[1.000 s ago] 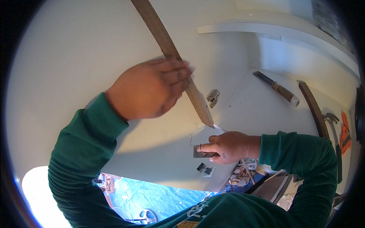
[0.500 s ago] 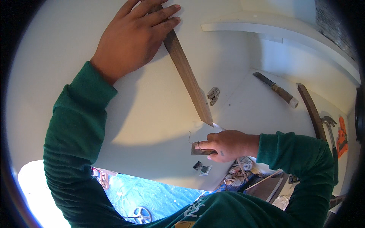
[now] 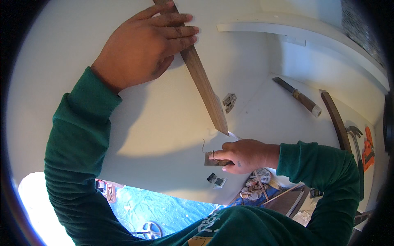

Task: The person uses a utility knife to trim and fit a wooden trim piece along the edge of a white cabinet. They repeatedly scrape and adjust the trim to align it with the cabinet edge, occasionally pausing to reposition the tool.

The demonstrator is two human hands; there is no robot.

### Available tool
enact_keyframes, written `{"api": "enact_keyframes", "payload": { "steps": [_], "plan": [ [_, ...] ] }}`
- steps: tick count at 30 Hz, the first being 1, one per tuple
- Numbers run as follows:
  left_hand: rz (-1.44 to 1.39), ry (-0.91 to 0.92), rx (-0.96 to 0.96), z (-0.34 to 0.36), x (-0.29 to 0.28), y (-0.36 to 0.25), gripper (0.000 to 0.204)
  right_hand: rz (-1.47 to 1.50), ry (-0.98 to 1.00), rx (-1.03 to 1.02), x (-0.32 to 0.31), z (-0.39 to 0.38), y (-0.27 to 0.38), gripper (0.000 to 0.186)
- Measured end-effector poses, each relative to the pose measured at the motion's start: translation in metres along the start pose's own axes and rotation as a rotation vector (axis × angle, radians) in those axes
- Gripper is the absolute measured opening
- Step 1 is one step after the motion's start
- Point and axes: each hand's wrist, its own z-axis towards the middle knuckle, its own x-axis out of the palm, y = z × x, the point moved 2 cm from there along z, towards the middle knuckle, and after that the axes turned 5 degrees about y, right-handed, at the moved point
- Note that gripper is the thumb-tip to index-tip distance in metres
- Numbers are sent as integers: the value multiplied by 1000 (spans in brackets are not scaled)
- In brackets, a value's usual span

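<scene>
A long brown wooden strip [image 3: 200, 76] with a slanted near end lies on a white panel [image 3: 135, 164]. My left hand [image 3: 141, 47] rests across its far part, fingers over the top and holding it. Closer to me, my right hand [image 3: 248, 156] grips a small flat rectangular piece [image 3: 210, 159], brown and thin-edged, with its index finger along the top. The hand covers most of that piece, so its full shape is hidden. A thin curled sliver [image 3: 203, 144] stands out just beyond it. Beside the strip's near end sits a metal hinge [image 3: 229, 102].
A chisel [image 3: 298, 96] with a wooden handle, a dark curved strip [image 3: 337, 119], a hammer [image 3: 356, 139] and an orange tool [image 3: 368, 149] lie to the right. A small metal fitting [image 3: 216, 180] sits near the panel's front edge. Blue sheeting [image 3: 164, 205] shows below.
My left hand has slid slightly nearer along the strip, and its fingers are a little more spread. The strip's near end and my right hand with its piece have shifted slightly left.
</scene>
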Motion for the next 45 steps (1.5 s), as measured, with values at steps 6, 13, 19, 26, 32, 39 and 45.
{"api": "enact_keyframes", "payload": {
  "steps": [6,13,19,26,32,39,45],
  "plan": [
    [144,200,-223,13,-23,-5,49,1,10,18,-1,-1,0,48],
    [157,107,-264,-3,3,-39,62,3,-20,-7,1,-2,-3,49],
    [68,143,-241,-8,2,-54,66,47,66,30,-6,-1,3,51],
    [404,-112,-445,5,-11,-11,37,41,-8,-7,-1,-1,-1,50],
    [200,87,-382,-1,-11,-30,62,47,41,13,-5,0,1,52],
    [-39,184,-134,-8,-4,-38,63,41,42,5,-5,-1,1,53],
    [-1,20,-245,-5,5,-39,64,25,7,8,-4,-1,1,52]
  ]
}}
